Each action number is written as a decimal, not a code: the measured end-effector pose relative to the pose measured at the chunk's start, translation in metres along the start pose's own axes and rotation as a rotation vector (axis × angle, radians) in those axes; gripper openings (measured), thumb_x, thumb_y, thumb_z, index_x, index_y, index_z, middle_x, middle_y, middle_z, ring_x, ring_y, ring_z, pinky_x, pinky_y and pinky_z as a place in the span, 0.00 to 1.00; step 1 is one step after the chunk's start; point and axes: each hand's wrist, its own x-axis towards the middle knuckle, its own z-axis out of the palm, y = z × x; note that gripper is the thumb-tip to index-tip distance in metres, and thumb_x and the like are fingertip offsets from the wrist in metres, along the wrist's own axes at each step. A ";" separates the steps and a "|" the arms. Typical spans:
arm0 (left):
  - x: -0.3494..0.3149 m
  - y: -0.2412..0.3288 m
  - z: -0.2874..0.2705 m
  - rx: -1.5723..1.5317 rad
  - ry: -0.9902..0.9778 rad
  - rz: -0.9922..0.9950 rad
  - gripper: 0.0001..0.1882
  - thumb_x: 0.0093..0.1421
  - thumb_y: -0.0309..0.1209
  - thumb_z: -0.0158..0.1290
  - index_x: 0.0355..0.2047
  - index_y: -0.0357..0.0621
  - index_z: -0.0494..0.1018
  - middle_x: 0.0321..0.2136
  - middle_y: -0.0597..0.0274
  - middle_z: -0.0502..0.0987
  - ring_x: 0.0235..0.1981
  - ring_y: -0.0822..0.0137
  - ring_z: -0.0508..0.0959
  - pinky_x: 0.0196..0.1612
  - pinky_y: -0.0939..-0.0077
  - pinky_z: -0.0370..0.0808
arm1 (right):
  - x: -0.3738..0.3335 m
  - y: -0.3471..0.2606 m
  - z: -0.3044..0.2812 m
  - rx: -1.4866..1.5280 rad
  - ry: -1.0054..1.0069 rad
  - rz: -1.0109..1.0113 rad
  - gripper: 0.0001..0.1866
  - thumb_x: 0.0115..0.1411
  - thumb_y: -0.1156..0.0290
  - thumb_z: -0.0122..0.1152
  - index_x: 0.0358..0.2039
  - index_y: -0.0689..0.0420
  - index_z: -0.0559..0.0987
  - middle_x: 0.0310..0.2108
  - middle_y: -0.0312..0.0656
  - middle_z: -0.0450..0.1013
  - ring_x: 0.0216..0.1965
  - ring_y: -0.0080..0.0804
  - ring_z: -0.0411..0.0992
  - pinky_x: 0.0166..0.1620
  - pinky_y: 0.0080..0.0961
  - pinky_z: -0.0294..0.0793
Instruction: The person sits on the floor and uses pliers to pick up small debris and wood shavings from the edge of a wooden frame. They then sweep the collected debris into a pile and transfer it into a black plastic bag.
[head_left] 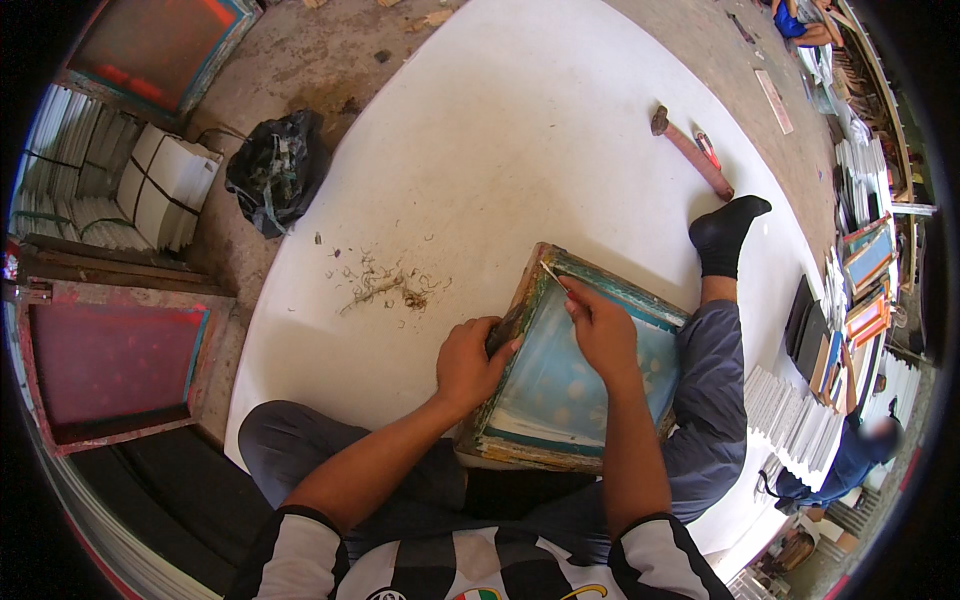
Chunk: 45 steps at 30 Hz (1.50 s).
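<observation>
A wooden screen-printing frame [518,400] with pale blue mesh lies tilted across my lap, its paint-stained bars worn and greenish. My left hand [468,366] is wrapped round the frame's left bar, thumb on top. In the fingers of my right hand [603,330] is a thin, pale, pointed tool [552,272]. Its tip touches the frame's far left inner corner; its handle is hidden in my grip, so I cannot tell its kind. Left of the frame, thin curled shavings [395,285] lie scattered on the white board I sit on.
A hammer [695,155] and a red cutter [707,150] lie at the white board's [500,120] far right, past my black-socked foot. A black plastic bag [278,170] sits by its left edge. Reddish screens [115,360] stand at left. Another person [850,455] is at far right.
</observation>
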 end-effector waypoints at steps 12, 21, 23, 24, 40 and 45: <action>0.000 0.002 0.000 0.001 0.008 -0.012 0.27 0.60 0.46 0.63 0.50 0.36 0.75 0.41 0.44 0.79 0.44 0.47 0.78 0.47 0.56 0.75 | 0.026 0.033 0.017 0.746 -0.267 0.242 0.18 0.70 0.69 0.56 0.58 0.54 0.79 0.32 0.36 0.78 0.29 0.20 0.71 0.25 0.18 0.69; 0.000 0.004 -0.005 -0.023 -0.026 -0.033 0.29 0.60 0.48 0.62 0.52 0.37 0.74 0.43 0.43 0.78 0.46 0.47 0.78 0.49 0.55 0.74 | 0.018 0.043 0.017 0.392 -0.061 0.013 0.17 0.67 0.65 0.59 0.56 0.45 0.81 0.34 0.39 0.81 0.32 0.30 0.76 0.40 0.28 0.77; 0.000 0.006 -0.005 -0.021 -0.037 -0.034 0.29 0.60 0.48 0.62 0.52 0.38 0.74 0.43 0.43 0.78 0.46 0.47 0.77 0.50 0.55 0.73 | 0.016 0.044 0.015 0.279 -0.006 -0.058 0.17 0.67 0.64 0.59 0.55 0.42 0.82 0.37 0.42 0.82 0.34 0.34 0.78 0.45 0.31 0.77; 0.000 0.004 -0.004 -0.022 -0.032 -0.028 0.29 0.60 0.48 0.62 0.52 0.38 0.74 0.43 0.43 0.78 0.46 0.47 0.77 0.50 0.55 0.73 | 0.016 0.041 0.014 0.243 0.012 -0.073 0.17 0.66 0.63 0.59 0.55 0.41 0.82 0.38 0.42 0.82 0.35 0.37 0.79 0.45 0.32 0.77; 0.002 0.000 -0.002 -0.014 -0.025 -0.009 0.30 0.60 0.49 0.62 0.52 0.38 0.75 0.42 0.44 0.79 0.46 0.46 0.78 0.49 0.55 0.74 | 0.017 0.010 -0.017 -0.153 0.027 -0.087 0.15 0.65 0.60 0.59 0.51 0.38 0.84 0.32 0.44 0.80 0.33 0.43 0.78 0.38 0.38 0.75; 0.002 -0.003 0.000 -0.023 -0.017 0.003 0.29 0.60 0.50 0.61 0.51 0.39 0.75 0.41 0.45 0.79 0.45 0.46 0.78 0.48 0.55 0.74 | 0.020 0.016 -0.014 -0.100 0.006 -0.091 0.15 0.65 0.61 0.59 0.51 0.40 0.84 0.33 0.44 0.80 0.35 0.42 0.78 0.39 0.35 0.75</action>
